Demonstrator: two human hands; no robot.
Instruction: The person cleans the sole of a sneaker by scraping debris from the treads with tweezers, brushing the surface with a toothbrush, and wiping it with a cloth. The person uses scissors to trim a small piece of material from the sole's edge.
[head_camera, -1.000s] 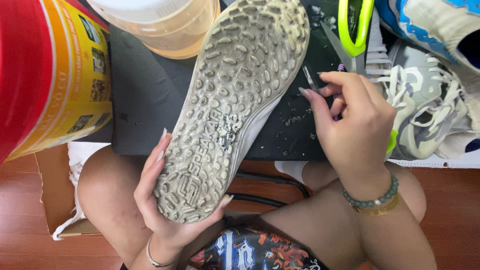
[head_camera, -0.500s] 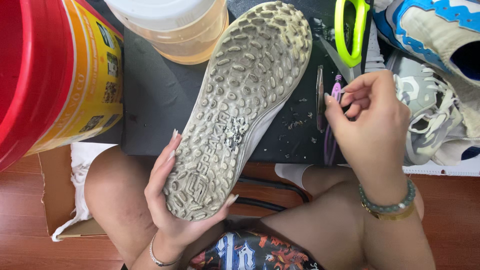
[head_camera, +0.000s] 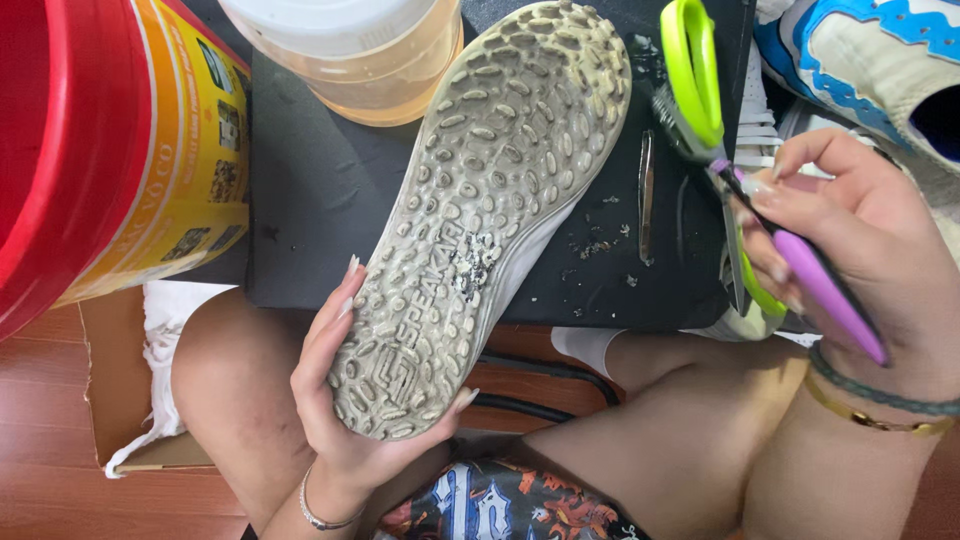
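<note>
Left hand (head_camera: 345, 400): fingers curled around the heel of an upturned shoe (head_camera: 480, 210), its toe over the black surface (head_camera: 310, 190). Right hand (head_camera: 860, 250): fingers closed on a purple-handled tool (head_camera: 825, 290) beyond the surface's right edge. At the far edge, a lidded tub (head_camera: 350, 55) holds amber liquid.

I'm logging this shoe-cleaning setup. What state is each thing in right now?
shoe: sole up, heel gripped by left hand, dirt stuck mid-sole.
purple tool: held in right hand.
scissors: lying on the black mat.
jar: upright, lidded.
red bucket: standing beside the mat.
</note>
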